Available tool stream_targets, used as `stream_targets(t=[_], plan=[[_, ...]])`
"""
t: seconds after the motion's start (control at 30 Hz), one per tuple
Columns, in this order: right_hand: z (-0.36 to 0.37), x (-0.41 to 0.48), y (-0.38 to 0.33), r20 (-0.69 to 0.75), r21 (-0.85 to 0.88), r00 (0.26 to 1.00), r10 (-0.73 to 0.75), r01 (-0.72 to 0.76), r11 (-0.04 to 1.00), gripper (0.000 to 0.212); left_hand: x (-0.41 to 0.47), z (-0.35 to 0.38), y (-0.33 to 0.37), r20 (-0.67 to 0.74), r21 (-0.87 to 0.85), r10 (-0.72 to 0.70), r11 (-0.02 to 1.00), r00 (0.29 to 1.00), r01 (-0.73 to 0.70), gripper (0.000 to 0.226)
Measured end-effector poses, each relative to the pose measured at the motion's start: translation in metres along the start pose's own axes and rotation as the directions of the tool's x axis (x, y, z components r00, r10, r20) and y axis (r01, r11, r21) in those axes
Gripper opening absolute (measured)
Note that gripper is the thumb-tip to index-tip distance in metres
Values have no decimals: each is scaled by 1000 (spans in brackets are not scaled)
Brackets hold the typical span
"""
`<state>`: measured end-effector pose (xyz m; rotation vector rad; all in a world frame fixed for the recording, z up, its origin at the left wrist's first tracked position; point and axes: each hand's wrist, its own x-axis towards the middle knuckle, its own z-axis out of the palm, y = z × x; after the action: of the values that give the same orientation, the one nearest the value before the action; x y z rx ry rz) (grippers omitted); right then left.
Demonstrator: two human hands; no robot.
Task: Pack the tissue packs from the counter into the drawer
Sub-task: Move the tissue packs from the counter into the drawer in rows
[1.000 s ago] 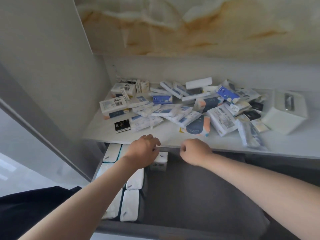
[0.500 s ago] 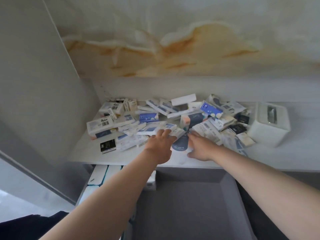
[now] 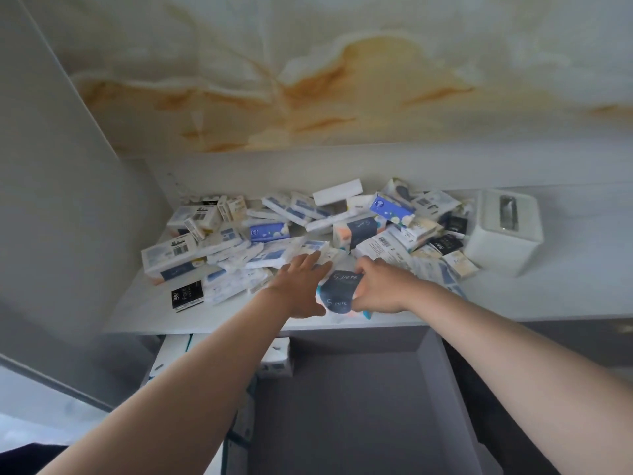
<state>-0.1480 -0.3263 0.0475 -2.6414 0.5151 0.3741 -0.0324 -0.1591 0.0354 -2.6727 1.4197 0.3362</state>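
1. Progress, as I judge it: early. The drawer (image 3: pixel 359 406), below and left of the white box (image 3: pixel 507 231), has drawer packs (image 3: pixel 274 361) only along its left side. Most of its grey floor is bare.
2. Left to do: nearly all of the heap (image 3: pixel 291 221) of tissue packs on the counter (image 3: pixel 144 310), which lies just left of the white box.
3. In hand: a dark pack (image 3: pixel 339 289) at the counter's front edge, left of the white box and nearer.
   - The right hand (image 3: pixel 380 289) grips its right side with curled fingers.
   - The left hand (image 3: pixel 301 289) lies flat with fingers straight, against its left side.
4. Counts:
   - one drawer
   - one white box
   - one dark pack being grasped
   - dozens in the heap, overlapping too much for an exact count
   - at least three drawer packs, with the left arm hiding any others
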Motion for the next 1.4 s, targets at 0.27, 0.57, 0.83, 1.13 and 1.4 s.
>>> stream_targets(t=[0.27,0.57,0.83,1.13,1.4], plan=[[-10,-30,-10,-30,245,999,-17,24,969,49,-39,13,22,-342,-360,26,920,939,-157,80],[13,-36,-67,184,387,953,-241,155,909,66,-105,28,-26,-80,-716,-227,690,971,103,44],[91,-33,-107,303,179,938,-171,120,976,41,-153,80,-78,141,-516,-152,832,978,204,74],[186,-8,-97,192,212,981,3,-44,976,30,-144,121,-95,17,-235,-114,965,993,115,60],[234,19,-106,106,313,974,200,-224,923,46,-132,154,-88,-45,60,63,996,997,-61,61]])
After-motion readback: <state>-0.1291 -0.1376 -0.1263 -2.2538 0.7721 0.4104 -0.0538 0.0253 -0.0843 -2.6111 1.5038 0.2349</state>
